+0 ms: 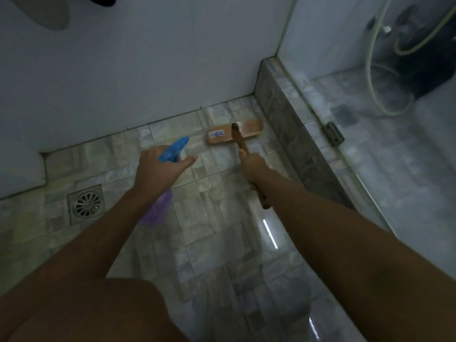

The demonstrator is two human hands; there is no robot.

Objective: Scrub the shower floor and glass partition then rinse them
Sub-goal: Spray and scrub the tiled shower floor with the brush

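Note:
My right hand grips the wooden handle of a scrub brush, whose flat wooden head lies on the tiled shower floor near the wall corner. My left hand holds a spray bottle with a blue nozzle and purple body, its nozzle pointing at the floor just left of the brush head; the thumb sticks out to the right. The glass partition stands on a tiled curb at the right.
A round metal floor drain sits at the left. A white wall runs along the far side. Behind the glass are a shower hose and a dark object. A metal hinge bracket sits on the curb. My bare knee fills the bottom left.

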